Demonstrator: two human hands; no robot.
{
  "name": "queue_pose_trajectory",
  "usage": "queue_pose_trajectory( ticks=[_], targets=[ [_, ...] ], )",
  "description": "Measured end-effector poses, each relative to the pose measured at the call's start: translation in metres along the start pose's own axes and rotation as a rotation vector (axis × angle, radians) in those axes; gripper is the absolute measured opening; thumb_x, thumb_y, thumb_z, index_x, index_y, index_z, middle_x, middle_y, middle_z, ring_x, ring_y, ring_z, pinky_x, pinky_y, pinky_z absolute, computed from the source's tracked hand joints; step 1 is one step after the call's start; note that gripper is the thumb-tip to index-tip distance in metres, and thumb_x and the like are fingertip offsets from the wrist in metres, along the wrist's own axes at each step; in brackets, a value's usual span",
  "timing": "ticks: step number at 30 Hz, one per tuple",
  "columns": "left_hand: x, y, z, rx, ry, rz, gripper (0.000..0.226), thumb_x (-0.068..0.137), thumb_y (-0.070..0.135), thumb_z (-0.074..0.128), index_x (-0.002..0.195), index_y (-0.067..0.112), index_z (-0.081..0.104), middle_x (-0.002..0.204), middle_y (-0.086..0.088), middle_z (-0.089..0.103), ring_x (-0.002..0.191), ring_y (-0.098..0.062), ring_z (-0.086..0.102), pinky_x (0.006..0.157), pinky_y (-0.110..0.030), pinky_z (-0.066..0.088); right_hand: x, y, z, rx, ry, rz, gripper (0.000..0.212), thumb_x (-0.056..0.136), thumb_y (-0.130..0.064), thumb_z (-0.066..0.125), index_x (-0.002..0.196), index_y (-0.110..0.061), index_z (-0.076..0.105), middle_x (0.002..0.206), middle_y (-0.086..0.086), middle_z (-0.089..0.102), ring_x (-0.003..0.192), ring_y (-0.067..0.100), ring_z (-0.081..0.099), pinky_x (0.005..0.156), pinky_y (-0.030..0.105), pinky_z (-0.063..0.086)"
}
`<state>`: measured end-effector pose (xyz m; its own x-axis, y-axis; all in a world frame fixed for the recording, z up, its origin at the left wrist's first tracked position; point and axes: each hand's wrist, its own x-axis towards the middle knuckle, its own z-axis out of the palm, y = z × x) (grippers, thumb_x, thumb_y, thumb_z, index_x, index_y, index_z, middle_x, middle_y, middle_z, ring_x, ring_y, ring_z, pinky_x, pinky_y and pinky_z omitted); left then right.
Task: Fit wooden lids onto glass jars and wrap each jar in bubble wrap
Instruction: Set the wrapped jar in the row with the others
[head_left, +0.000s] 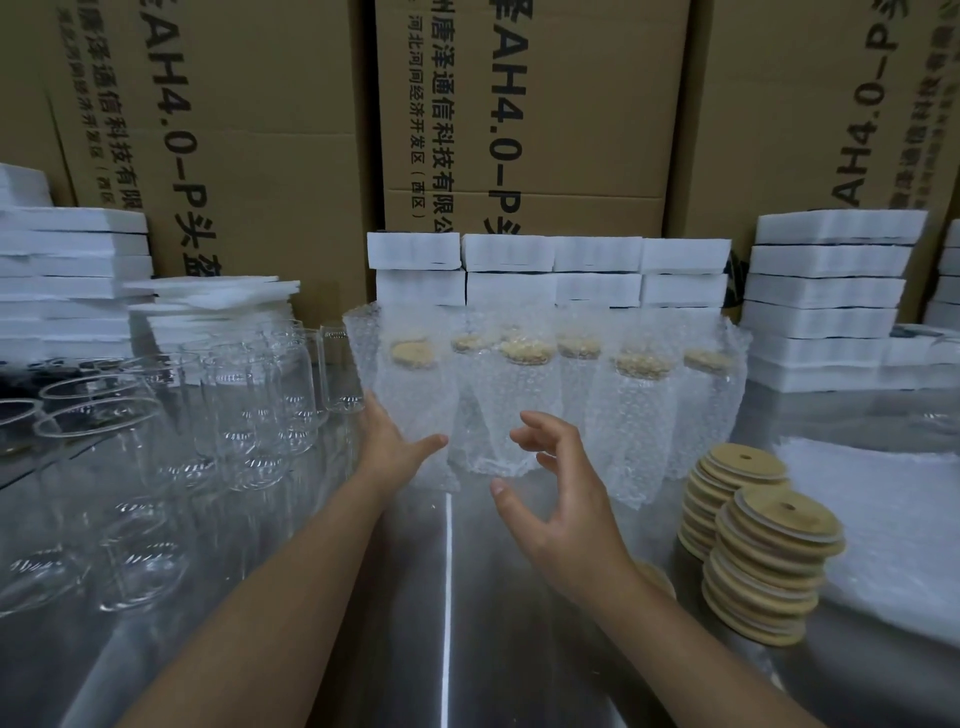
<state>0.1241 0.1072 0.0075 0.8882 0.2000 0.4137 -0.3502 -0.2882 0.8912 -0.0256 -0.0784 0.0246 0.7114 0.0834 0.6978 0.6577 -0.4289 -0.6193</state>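
The wrapped jar (488, 441) is stood upright between the hands; left hand (397, 441) nearer, flat-fingered; right hand (563, 499) just beside it, loosely spread, nothing gripped.

packing warehouse | stacked cardboard cartons (249, 156) | white foam blocks (826, 291) | steel worktable (467, 623)

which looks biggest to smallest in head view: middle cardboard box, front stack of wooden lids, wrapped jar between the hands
1. middle cardboard box
2-3. front stack of wooden lids and wrapped jar look alike; stack is nearer, so unranked
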Motion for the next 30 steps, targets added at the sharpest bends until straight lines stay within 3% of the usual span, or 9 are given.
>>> queue_pose_trajectory(
  ticks=[6,13,16,20,22,24,26,28,30],
  targets=[
    [-0.005,0.003,-0.003,0.013,0.034,-0.032,0.116,0.068,0.0,0.085,0.152,0.0,0.005,0.153,-0.02,0.028,0.142,-0.029,0.031,0.116,-0.045,0.028,-0.001,0.003,-0.004,-0.001,0.017,0.018,0.055,0.079,-0.031,0.066,0.126,-0.038,0.037,0.118,-0.013,0.052,0.113,-0.003,0.048,0.093,0.003,0.033],
    [-0.009,0.011,-0.009,0.151,0.001,-0.154,0.139,0.066,0.022,0.09,0.151,0.009,-0.018,0.163,-0.011,0.005,0.149,-0.025,0.009,0.12,-0.038,0.015,-0.002,0.009,-0.007,-0.02,0.02,0.033,0.057,0.084,-0.022,0.069,0.124,-0.044,0.035,0.118,-0.016,0.05,0.113,-0.004,0.047,0.091,0.007,0.035],
    [-0.015,0.013,-0.014,0.182,-0.021,-0.146,0.14,0.062,0.021,0.092,0.151,0.003,-0.014,0.161,-0.014,0.013,0.148,-0.027,0.016,0.12,-0.039,0.018,-0.003,0.013,-0.006,-0.047,0.001,0.052,0.057,0.084,-0.025,0.068,0.129,-0.039,0.035,0.119,-0.016,0.049,0.114,-0.004,0.045,0.09,0.006,0.034],
    [-0.028,0.016,-0.03,0.281,-0.108,-0.193,0.121,0.058,0.02,0.094,0.149,-0.001,0.016,0.15,-0.019,0.032,0.141,-0.031,0.032,0.114,-0.044,0.031,-0.003,0.015,-0.004,-0.095,-0.039,0.07,0.057,0.084,-0.025,0.067,0.128,-0.04,0.035,0.119,-0.017,0.049,0.113,-0.008,0.044,0.089,0.004,0.032],
    [-0.035,0.017,-0.041,0.381,-0.217,-0.225,0.1,0.061,0.021,0.092,0.142,0.002,0.036,0.141,-0.014,0.044,0.133,-0.029,0.044,0.11,-0.038,0.038,-0.003,0.016,-0.004,-0.108,-0.058,0.091,0.055,0.084,-0.023,0.068,0.129,-0.038,0.037,0.12,-0.015,0.05,0.11,-0.011,0.043,0.089,0.008,0.032],
    [-0.05,0.021,-0.049,0.494,-0.324,-0.236,0.076,0.07,0.024,0.086,0.135,0.01,0.048,0.123,-0.003,0.055,0.111,-0.017,0.054,0.095,-0.023,0.042,-0.003,0.016,-0.004,-0.119,-0.074,0.1,0.055,0.085,-0.021,0.068,0.129,-0.036,0.039,0.12,-0.013,0.05,0.108,-0.01,0.043,0.089,0.009,0.031],
    [-0.064,0.03,-0.053,0.597,-0.357,-0.2,0.062,0.079,0.03,0.078,0.133,0.013,0.052,0.118,0.001,0.059,0.099,-0.015,0.054,0.082,-0.02,0.04,-0.004,0.014,-0.005,-0.119,-0.077,0.089,0.054,0.085,-0.02,0.068,0.129,-0.035,0.041,0.119,-0.014,0.051,0.108,-0.007,0.045,0.087,0.007,0.031],
    [-0.079,0.046,-0.055,0.736,-0.291,-0.128,0.062,0.085,0.037,0.07,0.139,0.015,0.049,0.124,-0.003,0.06,0.109,-0.021,0.057,0.087,-0.025,0.042,-0.006,0.01,-0.005,-0.124,-0.082,0.071,0.052,0.085,-0.02,0.068,0.126,-0.037,0.042,0.116,-0.017,0.05,0.108,-0.009,0.046,0.085,0.004,0.032],
    [-0.093,0.069,-0.059,0.952,-0.184,0.06,0.061,0.087,0.042,0.064,0.142,0.023,0.045,0.133,-0.001,0.059,0.121,-0.022,0.055,0.096,-0.029,0.04,-0.008,0.008,-0.004,-0.126,-0.091,0.052,0.049,0.084,-0.02,0.067,0.123,-0.038,0.042,0.115,-0.021,0.05,0.11,-0.013,0.043,0.083,0.002,0.034]
  ],
)
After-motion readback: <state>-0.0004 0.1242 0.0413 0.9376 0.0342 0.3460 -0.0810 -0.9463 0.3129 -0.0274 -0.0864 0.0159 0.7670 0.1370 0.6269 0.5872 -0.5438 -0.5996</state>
